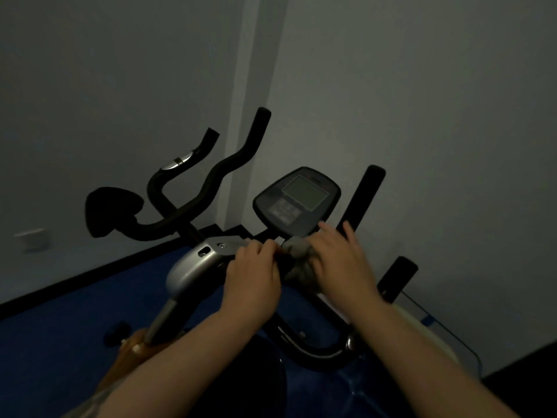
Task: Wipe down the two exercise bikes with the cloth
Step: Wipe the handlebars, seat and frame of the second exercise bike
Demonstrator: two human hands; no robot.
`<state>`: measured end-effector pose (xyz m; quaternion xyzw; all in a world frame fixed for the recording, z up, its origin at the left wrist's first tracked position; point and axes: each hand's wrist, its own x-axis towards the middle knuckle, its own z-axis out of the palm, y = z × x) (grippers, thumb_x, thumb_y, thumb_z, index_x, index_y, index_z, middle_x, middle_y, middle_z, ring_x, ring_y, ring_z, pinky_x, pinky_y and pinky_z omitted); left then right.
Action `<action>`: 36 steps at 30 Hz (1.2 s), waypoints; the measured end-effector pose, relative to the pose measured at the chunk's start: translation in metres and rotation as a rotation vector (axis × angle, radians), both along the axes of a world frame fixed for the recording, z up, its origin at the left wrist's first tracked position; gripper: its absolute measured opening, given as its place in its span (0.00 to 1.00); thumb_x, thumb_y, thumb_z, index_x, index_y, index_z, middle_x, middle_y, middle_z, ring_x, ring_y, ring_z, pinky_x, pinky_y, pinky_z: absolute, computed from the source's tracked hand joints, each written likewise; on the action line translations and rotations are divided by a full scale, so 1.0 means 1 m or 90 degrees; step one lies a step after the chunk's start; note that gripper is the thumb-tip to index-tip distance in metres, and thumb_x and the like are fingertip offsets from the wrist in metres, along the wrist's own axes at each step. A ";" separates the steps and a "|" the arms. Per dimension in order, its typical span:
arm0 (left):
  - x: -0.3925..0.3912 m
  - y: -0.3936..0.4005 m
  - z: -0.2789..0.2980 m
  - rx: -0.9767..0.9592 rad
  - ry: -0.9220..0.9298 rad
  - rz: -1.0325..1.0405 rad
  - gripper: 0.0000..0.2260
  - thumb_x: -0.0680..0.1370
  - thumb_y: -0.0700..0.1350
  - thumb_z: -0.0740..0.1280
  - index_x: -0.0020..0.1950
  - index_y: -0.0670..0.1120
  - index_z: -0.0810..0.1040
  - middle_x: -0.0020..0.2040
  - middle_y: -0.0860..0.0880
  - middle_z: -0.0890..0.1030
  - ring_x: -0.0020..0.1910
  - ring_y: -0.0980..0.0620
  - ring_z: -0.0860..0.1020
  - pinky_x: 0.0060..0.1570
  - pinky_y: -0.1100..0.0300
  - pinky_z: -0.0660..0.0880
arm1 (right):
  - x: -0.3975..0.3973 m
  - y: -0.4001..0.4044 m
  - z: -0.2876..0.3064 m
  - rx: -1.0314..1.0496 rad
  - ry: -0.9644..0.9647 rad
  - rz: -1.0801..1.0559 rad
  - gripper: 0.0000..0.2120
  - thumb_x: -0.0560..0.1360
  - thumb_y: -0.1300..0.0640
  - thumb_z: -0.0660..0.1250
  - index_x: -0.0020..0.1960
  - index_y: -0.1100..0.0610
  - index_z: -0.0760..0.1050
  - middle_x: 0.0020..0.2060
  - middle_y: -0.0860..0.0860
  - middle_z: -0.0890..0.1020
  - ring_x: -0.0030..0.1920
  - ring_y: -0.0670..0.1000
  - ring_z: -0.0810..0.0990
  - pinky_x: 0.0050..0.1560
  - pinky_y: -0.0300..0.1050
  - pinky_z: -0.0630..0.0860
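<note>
The room is dim. A grey cloth (298, 260) lies bunched on the near exercise bike's handlebar, just below its console (297, 199) with a grey screen. My right hand (340, 260) rests on the cloth with fingers spread toward the console. My left hand (254, 276) grips the black handlebar stem beside the cloth, fingers curled. The near bike's black grips (363, 197) rise at the right. A second bike's curved black handlebars (211, 182) and saddle (111, 206) stand further back on the left.
Grey walls meet in a corner behind the bikes. Blue floor (75, 321) with a black skirting strip runs along the left wall. A silver frame cover (193, 263) sits left of my hands. A white socket (31, 238) is low on the left wall.
</note>
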<state>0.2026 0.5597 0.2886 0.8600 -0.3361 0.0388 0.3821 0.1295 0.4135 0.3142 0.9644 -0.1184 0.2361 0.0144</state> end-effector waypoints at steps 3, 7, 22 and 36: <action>0.007 -0.004 0.006 -0.013 0.010 -0.022 0.09 0.81 0.44 0.58 0.58 0.51 0.74 0.51 0.54 0.71 0.54 0.52 0.69 0.52 0.58 0.64 | -0.003 -0.029 0.031 0.001 -0.060 -0.098 0.13 0.73 0.66 0.68 0.56 0.59 0.80 0.55 0.57 0.81 0.60 0.60 0.75 0.61 0.55 0.70; 0.021 -0.035 0.024 -0.088 0.104 -0.076 0.08 0.81 0.45 0.58 0.48 0.48 0.77 0.47 0.50 0.76 0.48 0.50 0.74 0.50 0.49 0.73 | -0.005 0.008 0.012 0.130 -0.155 -0.199 0.16 0.75 0.66 0.63 0.61 0.54 0.77 0.58 0.54 0.71 0.56 0.50 0.68 0.43 0.43 0.68; 0.017 -0.054 0.014 -0.073 0.123 -0.026 0.12 0.80 0.49 0.58 0.42 0.46 0.76 0.36 0.51 0.77 0.35 0.54 0.75 0.34 0.56 0.71 | -0.023 -0.007 0.008 0.205 -0.186 -0.158 0.23 0.74 0.73 0.61 0.63 0.53 0.78 0.52 0.47 0.72 0.47 0.45 0.73 0.45 0.30 0.69; 0.012 -0.054 0.019 -0.152 0.134 -0.013 0.10 0.80 0.51 0.58 0.43 0.49 0.74 0.41 0.53 0.76 0.38 0.55 0.75 0.39 0.52 0.73 | -0.007 -0.034 0.055 0.205 -0.283 -0.174 0.14 0.76 0.67 0.61 0.54 0.54 0.79 0.49 0.42 0.67 0.47 0.39 0.68 0.43 0.23 0.66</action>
